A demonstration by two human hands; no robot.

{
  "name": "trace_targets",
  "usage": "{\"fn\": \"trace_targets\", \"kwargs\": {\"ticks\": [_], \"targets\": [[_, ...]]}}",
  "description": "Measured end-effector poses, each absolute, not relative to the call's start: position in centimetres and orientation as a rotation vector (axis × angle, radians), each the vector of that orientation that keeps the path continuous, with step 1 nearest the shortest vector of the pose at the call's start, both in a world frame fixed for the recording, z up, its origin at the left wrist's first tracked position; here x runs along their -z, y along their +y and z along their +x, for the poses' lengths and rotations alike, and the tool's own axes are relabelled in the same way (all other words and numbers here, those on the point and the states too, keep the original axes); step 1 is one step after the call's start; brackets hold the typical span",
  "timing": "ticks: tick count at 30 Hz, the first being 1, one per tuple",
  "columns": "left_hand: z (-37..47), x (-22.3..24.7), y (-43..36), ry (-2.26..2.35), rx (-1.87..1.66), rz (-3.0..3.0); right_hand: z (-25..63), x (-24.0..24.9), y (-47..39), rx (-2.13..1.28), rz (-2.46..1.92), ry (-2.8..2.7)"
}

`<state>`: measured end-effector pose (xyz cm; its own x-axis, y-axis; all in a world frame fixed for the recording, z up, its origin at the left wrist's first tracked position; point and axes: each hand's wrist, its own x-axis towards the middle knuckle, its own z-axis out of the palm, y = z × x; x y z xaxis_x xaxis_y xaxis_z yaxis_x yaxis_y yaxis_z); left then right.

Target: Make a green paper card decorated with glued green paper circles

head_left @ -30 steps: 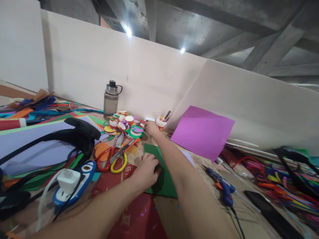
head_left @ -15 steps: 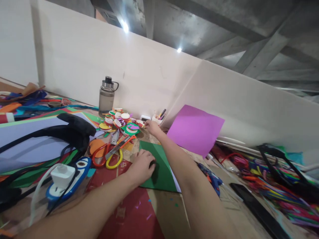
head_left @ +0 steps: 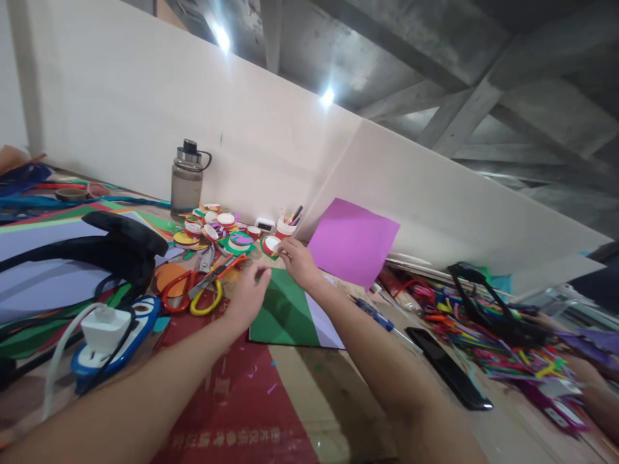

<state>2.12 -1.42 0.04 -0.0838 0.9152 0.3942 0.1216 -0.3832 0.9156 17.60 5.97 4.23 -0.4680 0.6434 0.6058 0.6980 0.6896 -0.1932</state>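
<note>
The fingertips of the right hand [head_left: 298, 261] are pinched on the right-hand rim of a round piece [head_left: 271, 245], just beyond the far edge of the green sheet [head_left: 283, 309]. The piece is a squat disc with a flat white top, a red side band and a bit of green showing underneath. The left hand [head_left: 247, 299] is over the sheet's left edge, its fingers loosely bent with nothing visible in them; whether they touch the paper I cannot tell. The sheet lies flat, dark green and plain, with a lilac sheet [head_left: 325, 316] showing from under its right side.

Beyond the green sheet stands a small cup [head_left: 285, 230], white above and red below, with several pens [head_left: 296, 214] leaning out of it. Farther off, beyond the sheet and to its left, a see-through grey bottle [head_left: 186, 187] stands upright, black-capped, with liquid inside. Between bottle and sheet sits a heap of similar discs [head_left: 225, 221]; scissors [head_left: 213, 277] lie to the sheet's left, and a purple sheet [head_left: 355, 238] is beyond it, to the right
</note>
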Motion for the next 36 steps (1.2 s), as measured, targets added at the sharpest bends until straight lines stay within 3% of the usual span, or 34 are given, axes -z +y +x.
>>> {"fn": "trace_targets", "kwargs": {"ticks": [8,22,36], "targets": [[2.4,-1.8,-0.9,0.492,-1.388,0.551,16.8,-5.0,0.3,0.049,-0.892,-2.192],[2.7,-2.1,-2.0,0.46,-1.327,0.625,16.7,-3.3,-1.7,-0.115,-1.113,-1.696],[2.5,-2.2,-2.4,0.541,-1.149,0.815,17.9,-3.4,-1.1,-0.399,-1.202,-1.608]]}}
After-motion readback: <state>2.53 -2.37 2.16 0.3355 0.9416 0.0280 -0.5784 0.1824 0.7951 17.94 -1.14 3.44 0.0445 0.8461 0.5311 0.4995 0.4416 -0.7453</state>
